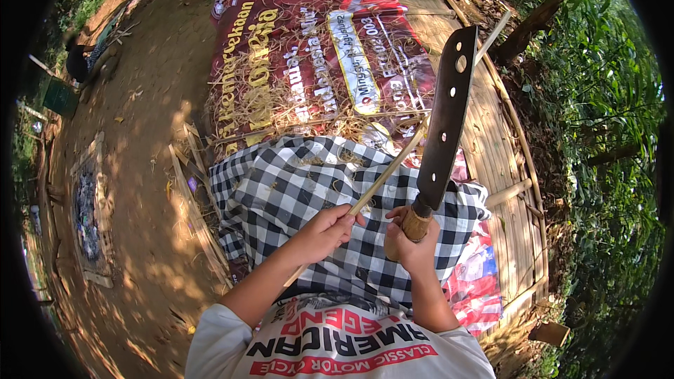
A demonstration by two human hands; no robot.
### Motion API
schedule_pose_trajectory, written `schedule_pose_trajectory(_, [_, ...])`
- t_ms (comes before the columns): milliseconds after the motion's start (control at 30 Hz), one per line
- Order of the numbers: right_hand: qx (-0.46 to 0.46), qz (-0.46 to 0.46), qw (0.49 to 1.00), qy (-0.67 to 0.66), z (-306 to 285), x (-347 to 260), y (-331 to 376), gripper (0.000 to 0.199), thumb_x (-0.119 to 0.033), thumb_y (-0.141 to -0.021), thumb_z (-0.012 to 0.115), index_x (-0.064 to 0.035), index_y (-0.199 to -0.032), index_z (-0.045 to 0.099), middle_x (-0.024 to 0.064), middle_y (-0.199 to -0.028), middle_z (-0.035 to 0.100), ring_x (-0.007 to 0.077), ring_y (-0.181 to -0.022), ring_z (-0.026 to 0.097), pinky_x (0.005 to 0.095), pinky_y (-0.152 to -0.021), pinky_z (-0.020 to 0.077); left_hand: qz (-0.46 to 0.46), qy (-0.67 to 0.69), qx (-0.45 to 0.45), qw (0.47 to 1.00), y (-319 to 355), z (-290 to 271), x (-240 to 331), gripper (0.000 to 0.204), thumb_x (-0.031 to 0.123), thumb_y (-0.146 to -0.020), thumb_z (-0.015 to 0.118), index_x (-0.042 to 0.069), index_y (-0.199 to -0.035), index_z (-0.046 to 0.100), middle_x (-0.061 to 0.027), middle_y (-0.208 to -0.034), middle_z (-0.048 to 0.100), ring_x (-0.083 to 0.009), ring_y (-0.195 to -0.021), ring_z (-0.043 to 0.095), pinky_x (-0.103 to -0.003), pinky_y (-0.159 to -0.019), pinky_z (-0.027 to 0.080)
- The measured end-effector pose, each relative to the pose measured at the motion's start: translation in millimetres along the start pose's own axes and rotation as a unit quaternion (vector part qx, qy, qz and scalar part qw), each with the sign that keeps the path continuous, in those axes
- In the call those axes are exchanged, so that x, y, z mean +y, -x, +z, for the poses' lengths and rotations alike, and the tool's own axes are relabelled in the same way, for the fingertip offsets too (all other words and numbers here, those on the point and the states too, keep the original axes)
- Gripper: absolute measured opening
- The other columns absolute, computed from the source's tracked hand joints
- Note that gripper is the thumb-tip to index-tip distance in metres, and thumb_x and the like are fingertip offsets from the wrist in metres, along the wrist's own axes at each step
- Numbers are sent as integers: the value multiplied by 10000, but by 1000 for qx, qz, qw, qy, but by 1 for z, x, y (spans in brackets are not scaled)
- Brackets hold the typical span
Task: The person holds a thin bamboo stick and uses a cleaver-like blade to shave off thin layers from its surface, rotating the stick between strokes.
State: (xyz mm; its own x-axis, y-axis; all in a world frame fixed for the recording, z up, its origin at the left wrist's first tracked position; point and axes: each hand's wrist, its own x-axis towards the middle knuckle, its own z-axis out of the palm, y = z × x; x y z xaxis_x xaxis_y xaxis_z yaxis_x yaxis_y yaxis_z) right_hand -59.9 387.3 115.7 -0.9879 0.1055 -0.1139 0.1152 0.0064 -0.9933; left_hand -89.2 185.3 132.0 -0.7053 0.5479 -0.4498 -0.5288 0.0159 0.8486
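Observation:
My left hand (327, 233) is closed round a long, thin bamboo strip (388, 173), which slants up to the right and passes behind the blade. In my right hand (413, 244) is a machete (445, 119), gripped by its wooden handle, its broad dark blade with a row of holes pointing up and away from me. Under both hands a black-and-white checked cloth (281, 189) covers my lap. Beyond it lies a red printed banner (281, 42) strewn with curly bamboo shavings (309, 91).
The banner rests on a bamboo-slat platform (491, 133); dense green plants (597, 112) grow along its right. Split bamboo pieces (196, 217) lie at its left edge. On the dirt ground (140, 189) is a wood-framed pit (91, 210). A person (81, 60) is far left.

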Motion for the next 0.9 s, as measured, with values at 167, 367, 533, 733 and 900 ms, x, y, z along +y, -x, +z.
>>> schedule_pose_trajectory(167, [48, -18, 997, -54, 14, -16, -12, 223, 19, -745, 662, 24, -947, 565, 93, -845, 643, 109, -692, 595, 261, -633, 491, -42, -5, -69, 997, 2, 11, -8, 205, 196, -1032, 378, 51, -1075, 517, 57, -642, 325, -33, -528, 265, -198, -450, 234])
schedule_pose_trajectory(367, [99, -64, 992, -54, 19, -9, -15, 168, 49, -762, 653, 9, -883, 543, 108, -863, 664, 136, -759, 627, 272, -677, 508, -9, -129, -70, 989, 5, 4, -17, 202, 147, -984, 486, 27, -1137, 538, 1, -751, 513, -60, -607, 449, -212, -544, 400])
schedule_pose_trajectory(533, [137, -89, 987, -10, 10, -6, -18, 146, 26, -773, 672, 8, -869, 563, 76, -823, 655, 118, -729, 616, 264, -677, 498, 69, -292, 23, 954, 24, -15, -28, 315, 175, -891, 646, 23, -1155, 566, -67, -952, 640, -164, -823, 588, -294, -738, 495])
schedule_pose_trajectory(733, [158, -82, 984, 23, 6, -4, -25, 123, -3, -780, 678, 19, -863, 590, 58, -789, 653, 109, -703, 611, 257, -660, 493, -39, -354, 35, 934, 79, -40, -53, 325, 253, -846, 704, 27, -1061, 613, -83, -881, 652, -195, -747, 591, -327, -677, 494])
schedule_pose_trajectory(900, [180, -76, 980, 26, 6, -3, -37, 116, -10, -784, 669, 28, -862, 591, 59, -788, 652, 110, -695, 613, 259, -647, 494, -152, -350, 13, 924, 104, -33, -71, 329, 321, -854, 691, 1, -903, 635, -133, -722, 635, -219, -619, 575, -321, -603, 458])
